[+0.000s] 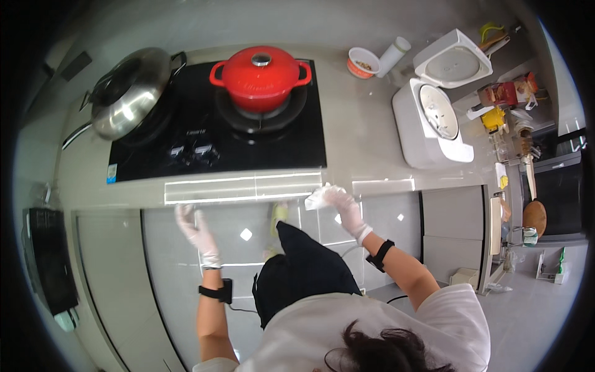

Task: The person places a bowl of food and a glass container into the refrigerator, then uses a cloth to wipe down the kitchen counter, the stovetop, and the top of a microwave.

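Note:
My right hand (346,211), in a thin translucent glove, holds a crumpled white cloth or paper wipe (317,197) at the front edge of the countertop (367,153). Gloved the same way, my left hand (193,230) hovers at that edge further left, fingers loosely curled and apart, with nothing visible in it. Beyond both hands lies a black glass gas cooktop (279,151) with two knobs near its front. On its right burner stands a lidded red enamel pot (262,83). A stainless steel wok with a domed lid (130,100) sits over the left burner.
Right of the cooktop stands a white rice cooker (413,130), lid raised. Behind it are a white-and-orange bowl (361,65) with small pieces inside and a white bottle (394,56). Jars and packets crowd the far right counter. A black appliance (49,260) stands at left.

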Available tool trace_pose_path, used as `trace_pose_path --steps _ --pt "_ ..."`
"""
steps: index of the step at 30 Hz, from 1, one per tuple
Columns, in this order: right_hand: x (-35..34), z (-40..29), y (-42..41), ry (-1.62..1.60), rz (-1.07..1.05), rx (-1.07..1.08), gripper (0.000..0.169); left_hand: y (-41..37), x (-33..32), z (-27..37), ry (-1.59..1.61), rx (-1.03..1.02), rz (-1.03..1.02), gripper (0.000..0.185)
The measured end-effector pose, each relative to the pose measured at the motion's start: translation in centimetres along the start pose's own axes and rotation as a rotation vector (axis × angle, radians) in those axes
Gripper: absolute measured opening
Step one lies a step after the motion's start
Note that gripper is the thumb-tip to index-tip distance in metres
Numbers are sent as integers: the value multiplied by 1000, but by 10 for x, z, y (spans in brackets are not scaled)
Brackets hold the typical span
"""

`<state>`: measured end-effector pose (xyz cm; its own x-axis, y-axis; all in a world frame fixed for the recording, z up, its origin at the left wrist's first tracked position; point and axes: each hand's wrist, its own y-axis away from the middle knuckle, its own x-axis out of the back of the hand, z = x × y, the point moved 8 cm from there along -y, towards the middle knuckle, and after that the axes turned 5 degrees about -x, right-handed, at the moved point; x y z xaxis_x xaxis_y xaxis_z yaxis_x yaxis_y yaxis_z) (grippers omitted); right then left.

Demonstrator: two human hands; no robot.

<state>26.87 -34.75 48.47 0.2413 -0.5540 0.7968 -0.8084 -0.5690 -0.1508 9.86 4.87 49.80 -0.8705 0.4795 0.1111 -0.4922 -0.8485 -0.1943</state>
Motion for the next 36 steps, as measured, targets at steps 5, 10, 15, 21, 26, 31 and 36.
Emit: trace_pose_path --steps 5,10,15,21,26,31,36 --pt "14 -36 28 -1771 -108 -788 45 102 -36 49 217 172 -309 54" --pt "43 -86 35 -2041 -268 -589 57 141 -90 104 392 209 -610 48" --pt "55 -44 30 -1885 -153 -634 54 174 -162 108 549 363 -752 46" --pt "90 66 -10 -1262 56 -794 42 216 -213 72 433 592 -755 44" --pt "79 93 -138 -663 3 -411 33 221 -201 70 324 633 -549 43" --pt "30 58 -156 141 -7 168 42 225 -159 56 199 668 -299 51" --pt "-2 15 -29 205 -137 137 54 250 -118 57 240 846 -36 46"
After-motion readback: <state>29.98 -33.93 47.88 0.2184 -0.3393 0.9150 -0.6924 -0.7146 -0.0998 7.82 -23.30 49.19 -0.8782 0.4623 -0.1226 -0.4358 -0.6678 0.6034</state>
